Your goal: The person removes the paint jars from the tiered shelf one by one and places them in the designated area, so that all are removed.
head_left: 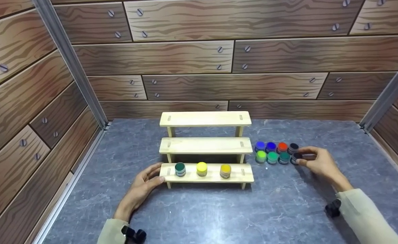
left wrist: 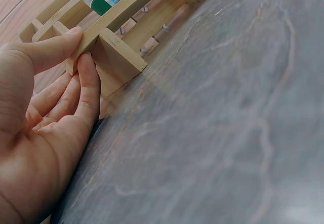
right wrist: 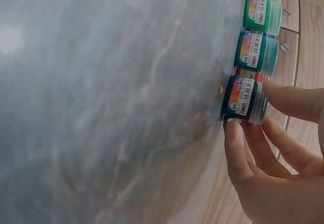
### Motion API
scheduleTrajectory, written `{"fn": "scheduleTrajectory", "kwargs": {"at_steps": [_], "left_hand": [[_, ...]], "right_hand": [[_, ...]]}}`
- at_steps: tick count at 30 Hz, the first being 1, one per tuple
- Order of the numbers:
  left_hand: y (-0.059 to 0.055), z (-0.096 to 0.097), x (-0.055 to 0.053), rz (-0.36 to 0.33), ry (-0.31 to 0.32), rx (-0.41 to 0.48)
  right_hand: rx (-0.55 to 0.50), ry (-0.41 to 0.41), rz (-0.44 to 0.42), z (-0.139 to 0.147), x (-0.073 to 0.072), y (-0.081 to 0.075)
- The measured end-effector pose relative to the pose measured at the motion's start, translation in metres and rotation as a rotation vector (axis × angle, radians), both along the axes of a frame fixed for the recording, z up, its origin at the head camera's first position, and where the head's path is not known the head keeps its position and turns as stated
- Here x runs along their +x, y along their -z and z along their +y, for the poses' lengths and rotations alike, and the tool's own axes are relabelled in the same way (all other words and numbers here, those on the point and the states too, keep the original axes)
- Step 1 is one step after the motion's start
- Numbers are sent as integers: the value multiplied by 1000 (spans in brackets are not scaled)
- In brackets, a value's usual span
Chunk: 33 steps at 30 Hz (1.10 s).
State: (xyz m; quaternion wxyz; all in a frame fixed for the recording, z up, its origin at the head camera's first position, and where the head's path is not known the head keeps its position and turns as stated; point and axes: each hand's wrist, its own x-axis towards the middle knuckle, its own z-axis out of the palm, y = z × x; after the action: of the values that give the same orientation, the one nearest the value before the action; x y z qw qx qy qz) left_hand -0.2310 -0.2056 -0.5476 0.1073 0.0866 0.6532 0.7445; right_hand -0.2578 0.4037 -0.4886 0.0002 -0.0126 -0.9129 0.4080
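The left hand (head_left: 139,189), at eight o'clock of the wooden stand (head_left: 205,145), is clamped by thumb and fingers on the end of its lowest step (head_left: 213,173), where a yellow jar (head_left: 202,169) stands between two others. At three o'clock of the stand, the right hand (head_left: 322,166) pinches a dark jar (right wrist: 242,97); a teal jar (head_left: 284,158) is just beside it, at its nine o'clock.

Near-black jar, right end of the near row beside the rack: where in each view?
Head: near-black jar right of centre, below mid-height.
Left wrist: not in it.
Right wrist: near-black jar right of centre, near mid-height, lowest jar shown.
Shared landmark: plank-patterned wall, in all three.
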Motion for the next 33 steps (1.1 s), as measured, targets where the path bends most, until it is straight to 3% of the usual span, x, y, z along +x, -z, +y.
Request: {"fn": "scheduleTrajectory", "kwargs": {"at_steps": [4,12,21,33], "left_hand": [[0,0,0,-1,4,2],[0,-2,1,2,10,1],[-1,-1,0,12,17,9],[0,0,0,16,3,18]], "right_hand": [[39,-3,26,-1,2,-7],[65,-14,193,-14,12,-29],[-8,-53,300,-51,25,-58],[-183,-199,415,-117,36,-64]]}}
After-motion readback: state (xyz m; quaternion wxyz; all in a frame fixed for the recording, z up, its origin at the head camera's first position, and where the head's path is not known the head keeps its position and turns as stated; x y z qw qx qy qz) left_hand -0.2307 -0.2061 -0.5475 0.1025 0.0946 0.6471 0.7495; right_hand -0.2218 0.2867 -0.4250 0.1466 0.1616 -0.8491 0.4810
